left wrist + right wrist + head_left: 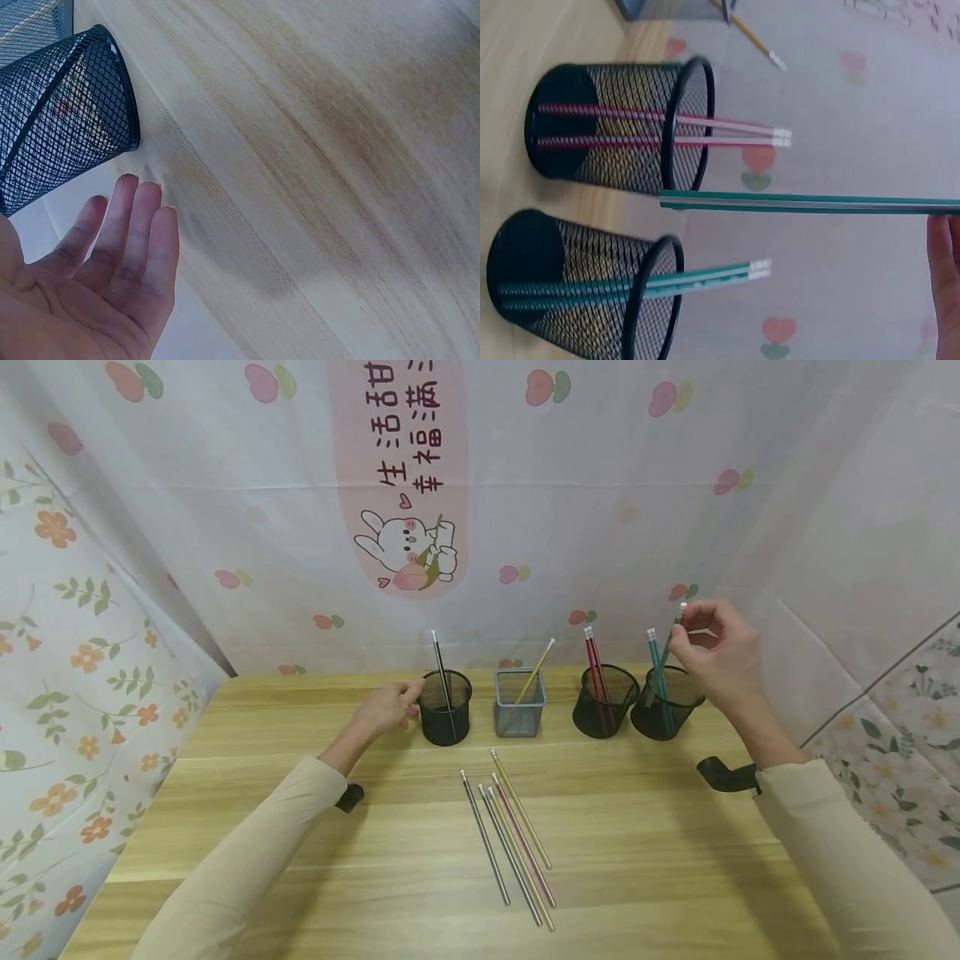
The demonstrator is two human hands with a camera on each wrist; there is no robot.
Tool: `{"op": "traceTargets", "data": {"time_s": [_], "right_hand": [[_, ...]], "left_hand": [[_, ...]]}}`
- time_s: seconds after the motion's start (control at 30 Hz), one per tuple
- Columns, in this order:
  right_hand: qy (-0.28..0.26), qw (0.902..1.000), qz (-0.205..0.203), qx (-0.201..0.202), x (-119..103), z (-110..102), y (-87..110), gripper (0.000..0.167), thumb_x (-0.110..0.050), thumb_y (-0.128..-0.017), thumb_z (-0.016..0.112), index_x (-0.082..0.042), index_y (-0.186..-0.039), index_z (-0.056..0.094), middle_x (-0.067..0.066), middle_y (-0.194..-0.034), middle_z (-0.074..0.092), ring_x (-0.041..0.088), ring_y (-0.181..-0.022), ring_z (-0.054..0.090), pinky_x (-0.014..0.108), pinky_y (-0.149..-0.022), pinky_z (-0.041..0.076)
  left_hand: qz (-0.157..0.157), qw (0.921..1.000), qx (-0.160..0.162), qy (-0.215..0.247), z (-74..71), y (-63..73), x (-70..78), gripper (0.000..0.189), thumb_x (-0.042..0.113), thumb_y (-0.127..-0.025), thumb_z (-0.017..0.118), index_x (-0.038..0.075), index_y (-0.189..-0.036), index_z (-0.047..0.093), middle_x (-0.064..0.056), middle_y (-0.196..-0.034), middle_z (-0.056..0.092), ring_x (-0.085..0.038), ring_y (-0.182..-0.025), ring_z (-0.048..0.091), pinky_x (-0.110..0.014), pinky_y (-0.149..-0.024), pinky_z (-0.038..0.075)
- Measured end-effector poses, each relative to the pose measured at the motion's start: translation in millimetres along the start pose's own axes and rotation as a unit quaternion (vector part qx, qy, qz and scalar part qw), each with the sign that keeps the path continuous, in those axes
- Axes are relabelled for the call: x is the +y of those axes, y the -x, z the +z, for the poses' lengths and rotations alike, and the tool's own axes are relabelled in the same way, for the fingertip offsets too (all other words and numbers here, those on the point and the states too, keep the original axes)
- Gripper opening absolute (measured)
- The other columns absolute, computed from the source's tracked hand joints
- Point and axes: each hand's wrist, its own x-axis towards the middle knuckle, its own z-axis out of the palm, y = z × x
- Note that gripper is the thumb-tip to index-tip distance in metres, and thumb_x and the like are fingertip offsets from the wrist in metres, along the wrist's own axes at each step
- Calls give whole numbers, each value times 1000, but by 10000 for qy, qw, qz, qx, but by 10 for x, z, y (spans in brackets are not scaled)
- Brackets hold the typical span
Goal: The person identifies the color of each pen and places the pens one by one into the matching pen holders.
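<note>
My right hand (pixel 716 647) pinches a green pencil (pixel 810 202) near its white eraser end, above the rightmost black mesh pen cup (pixel 663 724). In the right wrist view, the pencil's lower end is outside that cup, where green pencils (pixel 705 281) stand. My left hand (pixel 386 706), fingers extended and holding nothing, is beside the leftmost black mesh pen cup (pixel 60 120); whether it touches the cup is unclear. One black pencil (pixel 440 656) leans in that cup. Red pencils (pixel 735 135) stand in another black mesh cup (pixel 630 90).
A square grey mesh cup (pixel 520 722) holds a yellow pencil (pixel 536 668). On the wooden table (pixel 360 877) lie several loose pencils, including dark (pixel 486 839), red (pixel 525 842) and gold (pixel 522 810) ones. A patterned cloth (pixel 480 527) hangs behind the cups.
</note>
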Motion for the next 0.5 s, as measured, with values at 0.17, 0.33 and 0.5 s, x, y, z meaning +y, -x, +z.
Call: {"op": "traceTargets", "data": {"time_s": [0.17,0.33,0.5], "right_hand": [[280,9991,247,195,161,-84,-58,17,11,-89,58,20,-103,57,7,-93,60,5,-83,60,12,-74,49],[276,9954,722,557,543,-169,-89,16,7,-90,60,13,-104,62,5,-97,62,4,-84,61,12,-73,49],[-190,9875,1021,1184,722,-253,-141,12,4,-91,60,4,-102,65,7,-99,63,8,-82,63,15,-72,51]], "left_hand": [[4,10000,1,53,2,3,-1,73,56,-109,32,-5,-147,47,-20,-113,70,-33,-83,68,-47,-77,54],[27,10000,7,28,-4,9,2,74,56,-109,31,-5,-146,47,-20,-115,70,-34,-83,68,-47,-79,54],[35,10000,10,64,-4,0,-7,75,57,-108,31,-6,-147,46,-20,-115,70,-33,-83,68,-46,-79,55]]}}
